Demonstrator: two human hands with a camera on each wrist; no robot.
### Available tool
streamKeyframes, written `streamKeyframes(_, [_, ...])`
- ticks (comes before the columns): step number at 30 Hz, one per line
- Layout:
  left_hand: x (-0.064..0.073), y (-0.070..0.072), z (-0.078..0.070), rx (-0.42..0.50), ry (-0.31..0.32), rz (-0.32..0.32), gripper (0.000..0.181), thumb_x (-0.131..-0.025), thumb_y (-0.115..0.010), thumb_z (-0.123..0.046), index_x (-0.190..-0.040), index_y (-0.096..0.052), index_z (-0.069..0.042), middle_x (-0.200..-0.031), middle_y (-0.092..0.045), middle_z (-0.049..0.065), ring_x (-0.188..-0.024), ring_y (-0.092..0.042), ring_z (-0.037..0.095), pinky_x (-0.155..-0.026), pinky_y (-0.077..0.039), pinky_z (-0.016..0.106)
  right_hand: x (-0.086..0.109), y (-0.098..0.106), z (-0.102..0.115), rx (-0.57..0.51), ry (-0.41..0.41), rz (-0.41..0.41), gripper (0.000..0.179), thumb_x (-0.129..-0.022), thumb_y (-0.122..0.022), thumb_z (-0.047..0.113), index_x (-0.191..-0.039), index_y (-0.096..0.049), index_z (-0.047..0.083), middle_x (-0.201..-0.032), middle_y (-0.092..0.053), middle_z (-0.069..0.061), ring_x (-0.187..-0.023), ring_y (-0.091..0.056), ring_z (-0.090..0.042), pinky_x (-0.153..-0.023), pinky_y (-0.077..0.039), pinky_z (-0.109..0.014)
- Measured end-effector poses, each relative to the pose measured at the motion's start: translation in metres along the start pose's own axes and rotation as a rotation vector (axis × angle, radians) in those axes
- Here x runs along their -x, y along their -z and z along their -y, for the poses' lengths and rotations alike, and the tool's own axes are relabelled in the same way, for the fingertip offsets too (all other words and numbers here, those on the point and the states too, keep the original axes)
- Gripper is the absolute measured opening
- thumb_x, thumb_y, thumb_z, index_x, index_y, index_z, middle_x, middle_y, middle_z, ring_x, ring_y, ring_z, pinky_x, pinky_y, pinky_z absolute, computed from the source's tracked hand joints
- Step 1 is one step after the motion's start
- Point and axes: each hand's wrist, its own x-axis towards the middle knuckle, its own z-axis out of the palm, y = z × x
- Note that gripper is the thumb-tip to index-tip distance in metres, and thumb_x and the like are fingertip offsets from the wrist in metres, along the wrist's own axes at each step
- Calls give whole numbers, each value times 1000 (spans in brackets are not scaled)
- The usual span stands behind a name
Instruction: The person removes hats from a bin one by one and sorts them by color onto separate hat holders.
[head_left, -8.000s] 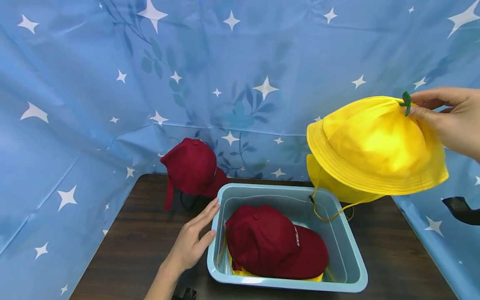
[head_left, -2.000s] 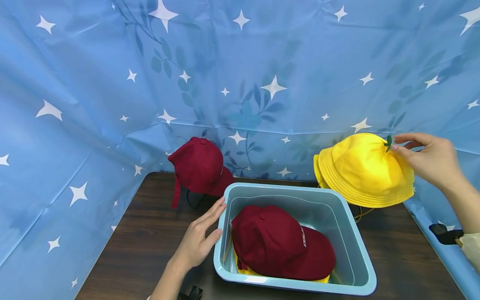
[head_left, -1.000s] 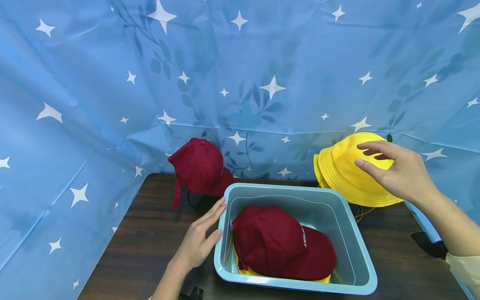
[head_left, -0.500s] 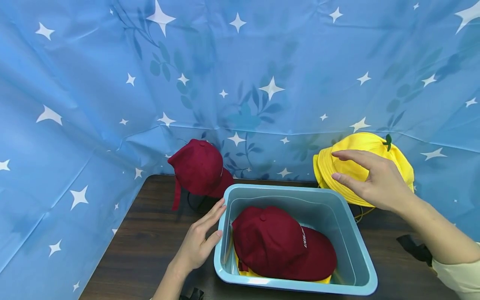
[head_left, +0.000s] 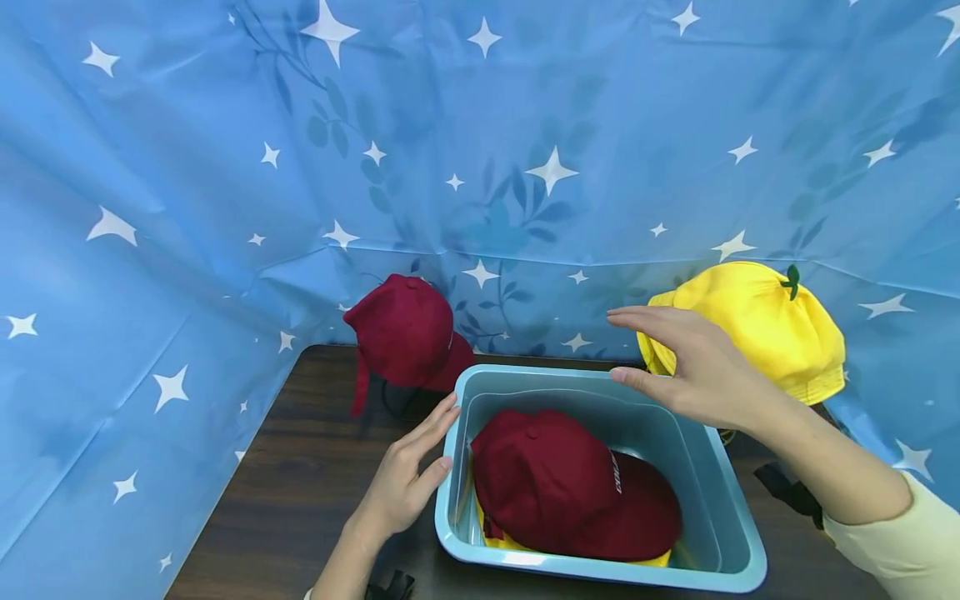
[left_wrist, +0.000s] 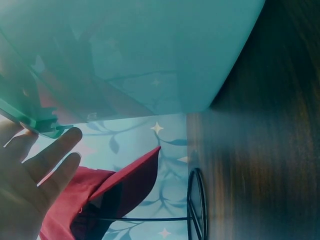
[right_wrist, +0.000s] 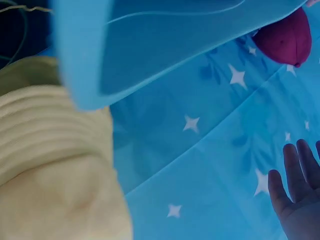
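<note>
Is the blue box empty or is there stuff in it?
Not empty: a dark red cap lies inside the blue box, and something yellow peeks out underneath the cap.

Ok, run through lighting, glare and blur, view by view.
Head: mostly sharp, white glint on the near rim of the blue plastic bin; left wrist: hazy and teal-tinted, faint reflections across the bin's wall; right wrist: dim and bluish, the yellow bucket hat washed out to beige, the bin's nearest corner blurred.
</note>
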Motion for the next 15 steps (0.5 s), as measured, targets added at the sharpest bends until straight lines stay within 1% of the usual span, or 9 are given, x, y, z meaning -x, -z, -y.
streamKeyframes(7, [-1, -1, 0, -2, -6, 2, 55, -101, -55, -5, -155, -47, 1, -164, -41, 15, -149, -43, 28, -119, -34, 28, -12, -20, 18, -9, 19, 123, 65, -89, -84, 33, -146, -61, 11, -146, -62, -9, -133, -57, -33, -104, -47, -61])
streamKeyframes(11, [-1, -1, 0, -3, -5, 3, 55, -101, -55, -5, -155, -47, 2, -165, -41, 15, -149, -43, 28, -119, -34, 29, -14, -30, 25, -35, 4, 171, 67, -90, -82, 38, -147, -60, 12, -147, -61, -8, -136, -55, -33, -105, -47, -62])
streamKeyframes(15, [-1, 0, 0, 2, -3, 5, 55, -101, -55, -5, -155, -47, 2, -165, -40, 15, -149, -43, 27, -119, -33, 28, -15, -42, 29, -70, -12, 231, 69, -91, -80, 45, -148, -60, 13, -148, -59, -6, -140, -52, -35, -108, -46, -62])
